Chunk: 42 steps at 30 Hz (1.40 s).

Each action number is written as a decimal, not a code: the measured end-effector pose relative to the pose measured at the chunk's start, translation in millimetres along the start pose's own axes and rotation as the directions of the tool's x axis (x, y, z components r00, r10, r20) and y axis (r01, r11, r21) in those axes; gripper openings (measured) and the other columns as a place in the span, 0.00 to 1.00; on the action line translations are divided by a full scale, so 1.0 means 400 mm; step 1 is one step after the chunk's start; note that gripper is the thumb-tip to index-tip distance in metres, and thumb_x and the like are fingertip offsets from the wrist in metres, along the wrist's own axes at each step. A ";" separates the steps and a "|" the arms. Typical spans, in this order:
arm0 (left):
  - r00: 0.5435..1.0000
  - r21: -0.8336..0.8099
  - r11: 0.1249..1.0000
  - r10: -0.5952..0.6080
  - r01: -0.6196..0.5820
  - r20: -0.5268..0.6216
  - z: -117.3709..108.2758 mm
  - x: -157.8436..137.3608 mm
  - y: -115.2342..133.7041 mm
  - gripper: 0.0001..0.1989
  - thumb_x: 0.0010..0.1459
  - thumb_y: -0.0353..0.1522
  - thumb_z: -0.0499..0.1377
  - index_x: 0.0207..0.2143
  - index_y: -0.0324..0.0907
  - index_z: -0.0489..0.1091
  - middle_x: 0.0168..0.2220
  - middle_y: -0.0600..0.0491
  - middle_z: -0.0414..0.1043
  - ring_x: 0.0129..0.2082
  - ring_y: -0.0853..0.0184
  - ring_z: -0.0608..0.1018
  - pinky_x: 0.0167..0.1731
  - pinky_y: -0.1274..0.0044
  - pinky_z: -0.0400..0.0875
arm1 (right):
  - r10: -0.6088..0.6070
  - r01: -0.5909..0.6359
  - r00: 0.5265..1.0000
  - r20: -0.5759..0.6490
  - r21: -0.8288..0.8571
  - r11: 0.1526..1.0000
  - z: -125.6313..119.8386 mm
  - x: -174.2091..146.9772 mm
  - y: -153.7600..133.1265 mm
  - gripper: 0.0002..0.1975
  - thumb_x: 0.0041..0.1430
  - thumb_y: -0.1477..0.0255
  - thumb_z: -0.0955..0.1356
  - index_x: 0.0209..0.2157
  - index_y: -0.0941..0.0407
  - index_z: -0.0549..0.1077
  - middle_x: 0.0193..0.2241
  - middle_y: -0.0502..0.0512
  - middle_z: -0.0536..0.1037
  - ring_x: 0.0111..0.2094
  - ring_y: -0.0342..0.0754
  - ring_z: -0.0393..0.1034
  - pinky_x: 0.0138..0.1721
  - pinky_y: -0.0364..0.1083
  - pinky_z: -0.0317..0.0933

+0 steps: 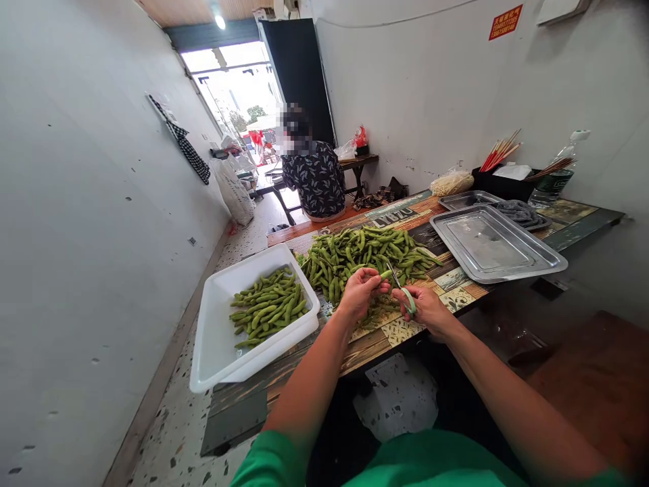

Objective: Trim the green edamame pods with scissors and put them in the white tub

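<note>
The left hand (361, 295) pinches one green edamame pod (386, 274) between thumb and fingertips, closed on it with no gap, its tip poking out toward the scissors (410, 302) – likely so the blades can reach the end clear of the skin. The right hand (428, 310), at about three o'clock from it, has its fingers curled around the pale green handle, blades pointing toward eleven o'clock; how far these are parted I cannot tell. The heap of loose pods (349, 253) spreads from eleven to one o'clock just beyond the fingers, probably to keep each reach short. A white plastic tub (207, 331) stands at nine o'clock with more pods in it – handy, it seems, for the left hand – while a rectangular steel tray (487, 237) sits off at two o'clock, perhaps to free the working spot
</note>
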State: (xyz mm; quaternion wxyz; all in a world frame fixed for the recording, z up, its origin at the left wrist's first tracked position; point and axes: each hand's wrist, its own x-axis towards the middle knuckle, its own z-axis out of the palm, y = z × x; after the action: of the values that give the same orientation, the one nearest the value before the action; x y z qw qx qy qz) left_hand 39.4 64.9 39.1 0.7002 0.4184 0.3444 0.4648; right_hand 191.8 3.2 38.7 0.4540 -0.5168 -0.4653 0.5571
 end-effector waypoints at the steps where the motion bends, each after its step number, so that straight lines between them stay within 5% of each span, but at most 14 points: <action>1: 1.000 0.018 1.000 -0.012 0.011 0.010 -0.002 0.002 0.002 0.14 0.50 0.30 0.65 0.38 0.37 0.65 0.28 0.51 0.73 0.25 0.72 0.76 0.31 0.77 0.71 | -0.003 0.003 1.000 -0.016 -0.007 1.000 0.000 0.001 0.001 0.21 0.43 0.54 0.73 0.22 0.57 0.67 0.15 0.45 0.67 0.14 0.37 0.58 0.14 0.39 0.46; 4: 0.997 0.117 0.992 0.060 -0.054 -0.042 -0.010 0.009 0.011 0.17 0.53 0.29 0.60 0.46 0.39 0.66 0.30 0.53 0.72 0.27 0.72 0.74 0.30 0.77 0.70 | 0.018 -0.017 0.998 -0.053 0.007 1.000 -0.001 0.003 0.003 0.21 0.41 0.55 0.74 0.23 0.56 0.67 0.15 0.45 0.67 0.14 0.38 0.58 0.14 0.39 0.47; 7: 0.940 0.447 0.873 0.297 -0.195 -0.170 -0.019 0.013 0.015 0.14 0.53 0.28 0.56 0.44 0.41 0.69 0.30 0.55 0.70 0.28 0.71 0.72 0.32 0.77 0.69 | 0.072 -0.070 0.996 -0.048 0.049 0.996 -0.009 0.004 0.009 0.22 0.40 0.56 0.75 0.27 0.56 0.67 0.17 0.46 0.69 0.16 0.39 0.61 0.13 0.38 0.47; 10: 0.871 0.857 0.480 0.484 -0.185 -0.083 -0.024 0.009 0.004 0.07 0.52 0.29 0.58 0.35 0.42 0.74 0.31 0.52 0.72 0.33 0.67 0.73 0.38 0.74 0.67 | 0.070 -0.069 0.997 -0.020 0.080 0.994 -0.021 0.006 0.023 0.22 0.42 0.56 0.75 0.27 0.56 0.66 0.19 0.47 0.70 0.17 0.39 0.63 0.13 0.37 0.48; 13: 0.909 0.987 0.087 0.406 -0.138 0.091 -0.024 0.003 -0.021 0.06 0.52 0.33 0.61 0.33 0.43 0.77 0.32 0.49 0.73 0.36 0.62 0.74 0.41 0.71 0.65 | 0.060 -0.059 0.998 -0.009 0.122 0.991 -0.031 0.007 0.037 0.22 0.43 0.56 0.75 0.29 0.57 0.66 0.20 0.47 0.70 0.17 0.39 0.64 0.13 0.37 0.49; 17: 0.943 0.990 -0.094 0.307 -0.102 0.127 -0.021 0.002 -0.044 0.12 0.53 0.33 0.61 0.41 0.45 0.78 0.34 0.46 0.73 0.36 0.60 0.74 0.41 0.70 0.65 | 0.055 -0.054 0.999 0.000 0.112 0.992 -0.030 0.004 0.041 0.23 0.43 0.55 0.74 0.29 0.57 0.66 0.19 0.47 0.70 0.17 0.39 0.64 0.13 0.37 0.48; 21: 0.919 0.994 -0.035 0.377 -0.105 0.110 -0.021 0.005 -0.040 0.11 0.54 0.31 0.59 0.39 0.45 0.78 0.34 0.47 0.73 0.37 0.60 0.75 0.41 0.71 0.65 | 0.035 -0.036 0.999 0.025 0.054 0.998 -0.024 0.000 0.035 0.23 0.42 0.55 0.74 0.28 0.57 0.66 0.19 0.47 0.70 0.17 0.39 0.64 0.13 0.36 0.49; 24: 0.877 0.976 0.184 0.481 -0.119 0.017 -0.026 0.011 -0.027 0.08 0.53 0.30 0.59 0.35 0.43 0.78 0.35 0.48 0.74 0.37 0.64 0.75 0.41 0.73 0.66 | 0.050 -0.051 0.998 0.042 0.020 0.999 -0.023 0.000 0.032 0.22 0.43 0.55 0.74 0.30 0.57 0.67 0.19 0.46 0.70 0.17 0.39 0.64 0.13 0.37 0.49; 27: 0.880 0.890 0.431 0.467 -0.145 -0.083 -0.034 0.019 -0.015 0.06 0.53 0.30 0.59 0.33 0.42 0.76 0.32 0.53 0.76 0.34 0.68 0.75 0.39 0.76 0.67 | 0.065 -0.064 0.995 0.070 -0.010 0.998 -0.019 -0.003 0.025 0.21 0.43 0.56 0.74 0.30 0.57 0.67 0.19 0.46 0.69 0.17 0.39 0.64 0.14 0.37 0.49; 29: 0.885 0.854 0.492 0.457 -0.169 -0.088 -0.036 0.020 -0.009 0.06 0.53 0.30 0.59 0.33 0.42 0.76 0.31 0.54 0.76 0.33 0.69 0.75 0.39 0.76 0.68 | 0.088 -0.087 0.993 0.078 -0.022 0.996 -0.013 -0.007 0.015 0.22 0.41 0.57 0.75 0.30 0.57 0.68 0.19 0.45 0.68 0.17 0.38 0.63 0.14 0.37 0.49; 35: 0.840 0.913 0.327 0.541 -0.245 0.031 -0.017 0.006 -0.005 0.08 0.51 0.28 0.62 0.36 0.42 0.76 0.35 0.51 0.76 0.37 0.67 0.75 0.40 0.75 0.68 | 0.118 -0.117 0.988 0.097 -0.007 0.993 -0.002 -0.018 -0.007 0.24 0.38 0.57 0.76 0.31 0.57 0.68 0.18 0.44 0.66 0.18 0.38 0.62 0.15 0.38 0.50; 42: 0.852 0.905 0.316 0.515 -0.285 0.088 -0.006 0.002 -0.019 0.04 0.51 0.29 0.62 0.32 0.42 0.74 0.33 0.52 0.75 0.35 0.68 0.75 0.40 0.74 0.68 | 0.099 -0.101 0.992 0.075 0.015 0.995 -0.014 -0.005 0.019 0.24 0.42 0.54 0.74 0.32 0.57 0.68 0.19 0.46 0.68 0.17 0.38 0.62 0.14 0.37 0.49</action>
State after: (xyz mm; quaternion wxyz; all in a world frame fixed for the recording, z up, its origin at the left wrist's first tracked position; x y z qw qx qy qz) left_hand 40.3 64.8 30.9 0.1884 0.7420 0.4948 0.4113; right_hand 197.4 0.3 31.3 0.4128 -0.5139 -0.4501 0.6025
